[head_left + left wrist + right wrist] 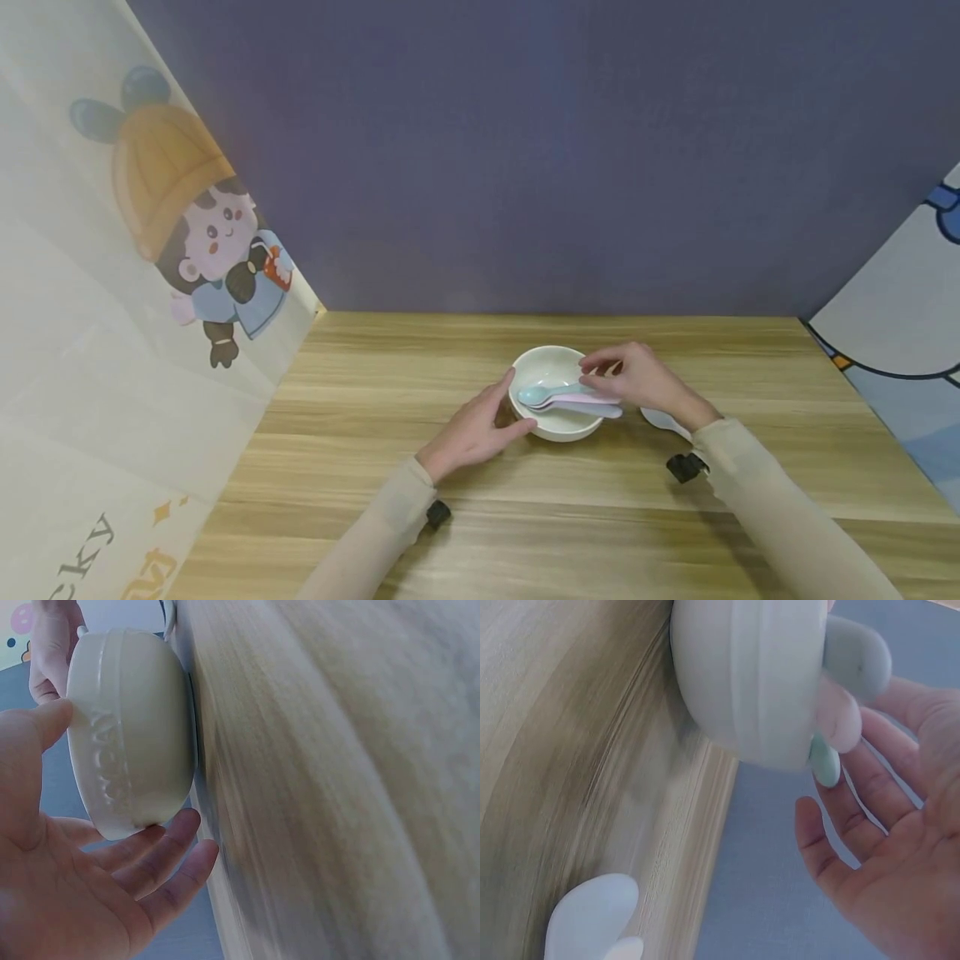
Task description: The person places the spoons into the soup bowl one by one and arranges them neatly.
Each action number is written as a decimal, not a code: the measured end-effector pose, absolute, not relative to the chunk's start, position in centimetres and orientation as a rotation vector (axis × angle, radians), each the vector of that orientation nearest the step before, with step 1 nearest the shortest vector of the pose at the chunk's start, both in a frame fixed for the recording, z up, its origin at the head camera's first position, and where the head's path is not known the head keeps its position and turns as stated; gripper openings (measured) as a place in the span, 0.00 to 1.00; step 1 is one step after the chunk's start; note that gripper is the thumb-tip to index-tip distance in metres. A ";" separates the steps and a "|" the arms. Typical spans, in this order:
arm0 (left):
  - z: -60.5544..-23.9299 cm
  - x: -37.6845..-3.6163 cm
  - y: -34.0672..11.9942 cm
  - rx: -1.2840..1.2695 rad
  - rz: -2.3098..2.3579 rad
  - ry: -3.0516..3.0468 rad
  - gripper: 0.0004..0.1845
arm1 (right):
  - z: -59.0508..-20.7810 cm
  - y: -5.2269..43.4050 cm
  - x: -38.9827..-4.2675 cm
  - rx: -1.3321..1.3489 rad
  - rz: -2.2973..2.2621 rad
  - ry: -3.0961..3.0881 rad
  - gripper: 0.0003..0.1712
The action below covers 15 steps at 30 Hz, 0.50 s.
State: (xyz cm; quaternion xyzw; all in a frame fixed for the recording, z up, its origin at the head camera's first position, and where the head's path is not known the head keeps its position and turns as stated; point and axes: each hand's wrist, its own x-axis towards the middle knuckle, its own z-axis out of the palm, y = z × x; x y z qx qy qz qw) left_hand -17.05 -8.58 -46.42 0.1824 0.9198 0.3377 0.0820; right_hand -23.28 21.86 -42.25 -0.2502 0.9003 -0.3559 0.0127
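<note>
Aqua spoon (534,395), pink spoon (596,400) and lavender spoon (592,410) lie stacked in the white bowl (558,432), heads toward its left side, handles crossing the right rim and jutting past it. A broad stretch of tabletop (360,375) lies between the bowl and the left wall (67,350), and another strip runs along the far edge, where the wood meets a blue-grey panel (547,167). Room at the right is narrower close to the bowl: a pale spoon (660,418) lies on the wood there, partly covered by the right forearm.

Light and dark bands of wood grain run left to right across the surface. A cartoon figure (217,242) in an orange hat decorates the left wall; the right wall (900,308) bears pale and blue shapes with dark outlines.

The left hand (472,429) holds the bowl's left side in a wide grasp, thumb at the near rim and fingers around the wall. The right hand (633,375) is over the right rim, its fingers loosely extended beside the aqua spoon's handle end; whether the thumb touches that handle cannot be told.
</note>
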 end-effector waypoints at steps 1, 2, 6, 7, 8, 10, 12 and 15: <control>-46.4 -17.1 -8.6 0.544 1.006 2.749 0.52 | -42.2 22.0 -23.2 -0.773 -1.113 2.808 0.14; -46.4 -17.1 -8.6 0.544 1.003 2.748 0.52 | -42.2 22.1 -23.1 -0.761 -1.121 2.807 0.15; -46.4 -17.0 -8.6 0.540 1.002 2.749 0.52 | -42.0 22.4 -22.8 -0.715 -1.143 2.807 0.15; -46.4 -17.0 -8.7 0.539 1.001 2.750 0.52 | -42.0 22.4 -22.8 -0.711 -1.149 2.805 0.15; -46.3 -17.0 -8.7 0.539 1.001 2.751 0.52 | -42.0 22.5 -22.7 -0.711 -1.155 2.805 0.15; -46.3 -16.9 -8.7 0.539 1.002 2.756 0.52 | -42.0 22.6 -22.7 -0.705 -1.159 2.812 0.15; -46.2 -16.9 -8.7 0.545 0.999 2.759 0.52 | -42.2 22.7 -22.7 -0.703 -1.168 2.818 0.14; -46.1 -16.8 -8.7 0.553 1.005 2.757 0.52 | -42.4 23.1 -22.6 -0.700 -1.184 2.820 0.14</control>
